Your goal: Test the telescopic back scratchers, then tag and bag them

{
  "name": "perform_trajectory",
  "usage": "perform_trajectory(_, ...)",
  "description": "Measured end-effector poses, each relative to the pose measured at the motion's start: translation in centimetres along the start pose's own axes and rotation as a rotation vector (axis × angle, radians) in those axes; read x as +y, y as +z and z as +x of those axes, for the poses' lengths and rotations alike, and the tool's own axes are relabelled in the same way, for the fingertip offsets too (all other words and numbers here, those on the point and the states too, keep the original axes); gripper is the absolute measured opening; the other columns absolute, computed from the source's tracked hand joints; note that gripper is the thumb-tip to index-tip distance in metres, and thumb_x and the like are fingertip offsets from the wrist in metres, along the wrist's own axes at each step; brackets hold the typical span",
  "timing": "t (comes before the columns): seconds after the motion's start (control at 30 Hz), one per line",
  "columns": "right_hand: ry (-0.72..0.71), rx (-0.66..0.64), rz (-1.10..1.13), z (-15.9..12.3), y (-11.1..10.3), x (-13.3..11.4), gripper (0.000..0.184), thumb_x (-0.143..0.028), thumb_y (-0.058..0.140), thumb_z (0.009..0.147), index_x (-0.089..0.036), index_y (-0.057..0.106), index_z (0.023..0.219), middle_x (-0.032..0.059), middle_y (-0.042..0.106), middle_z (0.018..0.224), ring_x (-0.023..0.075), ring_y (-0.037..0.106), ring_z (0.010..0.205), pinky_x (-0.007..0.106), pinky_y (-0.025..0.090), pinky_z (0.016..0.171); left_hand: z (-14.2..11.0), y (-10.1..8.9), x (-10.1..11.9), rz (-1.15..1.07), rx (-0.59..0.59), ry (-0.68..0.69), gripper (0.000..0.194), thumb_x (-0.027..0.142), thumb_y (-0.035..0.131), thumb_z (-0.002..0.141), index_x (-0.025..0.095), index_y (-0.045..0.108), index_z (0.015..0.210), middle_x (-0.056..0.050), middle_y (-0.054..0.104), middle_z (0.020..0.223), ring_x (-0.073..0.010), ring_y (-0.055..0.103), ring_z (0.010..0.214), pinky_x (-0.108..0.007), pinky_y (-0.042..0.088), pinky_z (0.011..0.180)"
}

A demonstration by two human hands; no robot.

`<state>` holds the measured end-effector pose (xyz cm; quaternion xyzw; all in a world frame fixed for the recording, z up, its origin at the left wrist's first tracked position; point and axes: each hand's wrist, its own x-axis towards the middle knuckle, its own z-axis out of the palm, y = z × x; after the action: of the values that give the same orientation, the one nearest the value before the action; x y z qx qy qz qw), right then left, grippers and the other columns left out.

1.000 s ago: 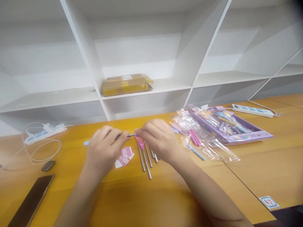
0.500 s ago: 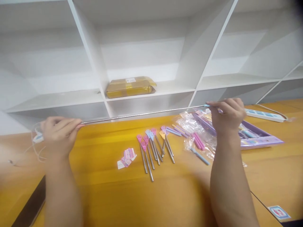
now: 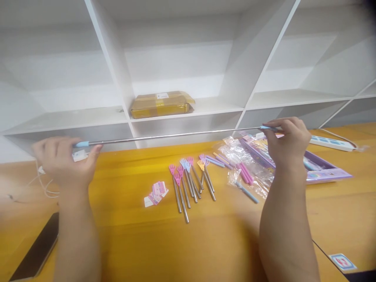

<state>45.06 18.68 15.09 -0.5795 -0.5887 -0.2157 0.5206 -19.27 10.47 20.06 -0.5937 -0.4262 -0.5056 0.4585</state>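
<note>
An extended telescopic back scratcher [image 3: 176, 135] stretches between my hands above the table. My left hand [image 3: 66, 156] is closed round its light-blue grip at the left end, with the thumb lifted along the metal rod. My right hand [image 3: 289, 141] pinches the light-blue right end, whose tip is hidden by the fingers. Below the rod lie several back scratchers with pink, blue, purple and yellow hand-shaped heads [image 3: 178, 180] and bare metal rods. Left of them is a small pile of pink-and-white cards [image 3: 157, 194]. Loose coloured grip tubes [image 3: 246, 173] lie to their right.
Clear plastic wrapping [image 3: 233, 152] and a purple box [image 3: 329, 175] lie at the right, near a power strip [image 3: 333, 143]. A taped parcel [image 3: 161, 105] sits in the white shelving [image 3: 217, 105] behind. A dark phone-like slab [image 3: 37, 250] and white cables [image 3: 48, 190] are at the left.
My left hand has moved left and opened slightly, exposing the blue grip. My right hand has shifted a little right, and more of the blue right end shows.
</note>
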Motion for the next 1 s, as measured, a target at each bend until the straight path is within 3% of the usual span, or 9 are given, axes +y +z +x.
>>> perform_trajectory(0.13, -0.050, 0.058, 0.119, -0.3, -0.2, -1.0, 0.015, -0.015, 0.079, 0.086, -0.022, 0.077, 0.098, 0.0093, 0.072, 0.106, 0.0213, 0.071, 0.100, 0.031, 0.065, 0.074, 0.3, -0.5, 1.0, 0.043, -0.045, -0.012, 0.053, 0.072, 0.079, 0.075, 0.021, 0.067, 0.083, -0.005, 0.064, 0.078, -0.0273, 0.056, 0.084, -0.046, 0.042, 0.090)
perform_trajectory(0.23, -0.085, 0.064, 0.188, -0.6, -0.2, -1.4, 0.013, -0.021, 0.070, 0.093, -0.023, 0.077, 0.103, 0.0092, 0.071, 0.108, 0.0217, 0.072, 0.098, 0.031, 0.066, 0.066, 0.4, -0.6, 1.2, 0.059, -0.049, 0.003, 0.045, 0.066, 0.077, 0.078, 0.022, 0.067, 0.080, -0.003, 0.062, 0.071, -0.0255, 0.055, 0.078, -0.044, 0.042, 0.088)
perform_trajectory(0.43, -0.083, 0.067, 0.135, -0.6, 0.3, -1.8, 0.019, -0.016, 0.061, 0.097, -0.022, 0.078, 0.106, 0.0108, 0.072, 0.104, 0.0198, 0.072, 0.092, 0.030, 0.065, 0.070, -0.2, -0.4, -0.3, 0.076, -0.113, -0.036, 0.057, 0.079, 0.073, 0.076, 0.022, 0.066, 0.077, 0.000, 0.056, 0.064, -0.0211, 0.050, 0.071, -0.044, 0.039, 0.090)
perform_trajectory(0.67, -0.080, 0.059, 0.093, -0.5, 1.4, -2.0, 0.022, -0.006, 0.063, 0.098, -0.017, 0.080, 0.105, 0.0135, 0.074, 0.105, 0.0155, 0.072, 0.089, 0.025, 0.062, 0.072, -0.5, -0.4, -1.3, 0.046, -0.084, 0.026, 0.069, 0.091, 0.062, 0.082, 0.022, 0.065, 0.075, 0.003, 0.049, 0.060, -0.0155, 0.042, 0.065, -0.039, 0.036, 0.083)
perform_trajectory(0.83, -0.049, 0.052, 0.074, -0.3, 1.5, -1.3, 0.025, -0.001, 0.062, 0.098, -0.012, 0.081, 0.109, 0.0152, 0.072, 0.105, 0.0138, 0.073, 0.090, 0.023, 0.061, 0.073, -0.3, -0.1, -0.8, 0.049, -0.152, 0.017, 0.073, 0.093, 0.061, 0.081, 0.021, 0.065, 0.074, 0.003, 0.047, 0.059, -0.0146, 0.039, 0.063, -0.035, 0.032, 0.079)
perform_trajectory(1.0, 0.029, 0.023, 0.052, -0.1, 1.0, -0.8, 0.026, 0.000, 0.062, 0.096, -0.015, 0.080, 0.104, 0.0149, 0.071, 0.106, 0.0156, 0.073, 0.091, 0.027, 0.061, 0.073, 0.2, -0.2, 0.6, 0.028, -0.195, -0.003, 0.072, 0.092, 0.062, 0.081, 0.021, 0.065, 0.069, 0.002, 0.046, 0.057, -0.0147, 0.036, 0.061, -0.032, 0.028, 0.071)
